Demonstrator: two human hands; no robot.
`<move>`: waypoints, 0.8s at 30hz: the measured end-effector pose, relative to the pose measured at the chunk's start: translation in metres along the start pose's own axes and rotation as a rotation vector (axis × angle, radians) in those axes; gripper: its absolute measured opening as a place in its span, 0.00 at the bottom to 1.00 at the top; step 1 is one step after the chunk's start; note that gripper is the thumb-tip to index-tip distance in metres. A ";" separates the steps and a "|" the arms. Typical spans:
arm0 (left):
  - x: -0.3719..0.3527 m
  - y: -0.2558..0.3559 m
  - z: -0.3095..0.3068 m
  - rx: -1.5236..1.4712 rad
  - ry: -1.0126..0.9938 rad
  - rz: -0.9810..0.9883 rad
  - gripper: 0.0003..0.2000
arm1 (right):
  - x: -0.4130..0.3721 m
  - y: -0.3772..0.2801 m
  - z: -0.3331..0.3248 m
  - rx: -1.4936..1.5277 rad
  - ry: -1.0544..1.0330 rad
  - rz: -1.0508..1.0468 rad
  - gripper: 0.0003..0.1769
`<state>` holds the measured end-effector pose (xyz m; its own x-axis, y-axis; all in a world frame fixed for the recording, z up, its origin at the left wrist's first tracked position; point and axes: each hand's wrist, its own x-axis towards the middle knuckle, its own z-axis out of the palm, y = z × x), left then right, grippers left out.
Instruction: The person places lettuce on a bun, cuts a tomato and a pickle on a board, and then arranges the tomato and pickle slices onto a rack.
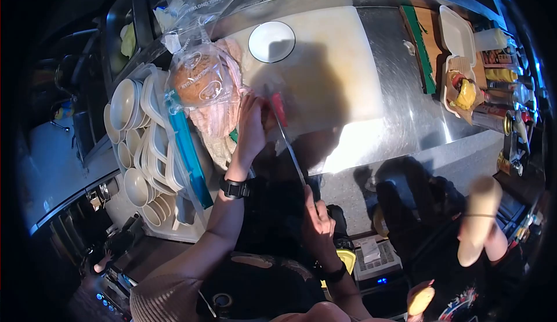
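A long knife [292,155] is in my right hand [319,220], its blade reaching up and left onto the white cutting board [357,61]. Under the blade's far part lies a red piece of food [279,108]. My left hand [252,126], with a black watch on the wrist, has its fingers bent at the left side of the red piece, by the board's left edge. What those fingers press on is partly hidden. A white round bowl [271,42] stands on the board above. Left of my left hand, a clear printed plastic bag holds a brown bun [200,78] on pinkish cloth [214,119].
Stacked white bowls [125,104] and trays fill the left side beside a teal strip [191,154]. At the right, an open takeout box [458,38] holds a burger [466,94] near several bottles. Another person's arm [481,220] is at the lower right.
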<state>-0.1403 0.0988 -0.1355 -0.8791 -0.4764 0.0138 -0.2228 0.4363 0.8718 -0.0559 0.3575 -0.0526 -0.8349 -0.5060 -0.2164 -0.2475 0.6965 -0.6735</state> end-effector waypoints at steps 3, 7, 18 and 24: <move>0.004 0.009 -0.005 0.207 0.006 0.186 0.13 | -0.001 0.006 0.003 -0.029 -0.026 0.013 0.40; 0.004 0.006 -0.004 0.252 0.004 0.191 0.12 | 0.001 0.013 0.005 0.042 -0.012 -0.020 0.40; 0.007 0.016 -0.005 0.383 0.003 0.311 0.17 | 0.001 0.003 0.001 0.194 0.078 -0.111 0.33; 0.004 0.016 -0.003 0.357 0.004 0.218 0.19 | -0.001 0.004 0.001 0.110 0.036 -0.080 0.32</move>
<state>-0.1460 0.1016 -0.1205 -0.9203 -0.3464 0.1816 -0.1647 0.7643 0.6234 -0.0552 0.3605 -0.0562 -0.8321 -0.5379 -0.1349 -0.2602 0.5934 -0.7617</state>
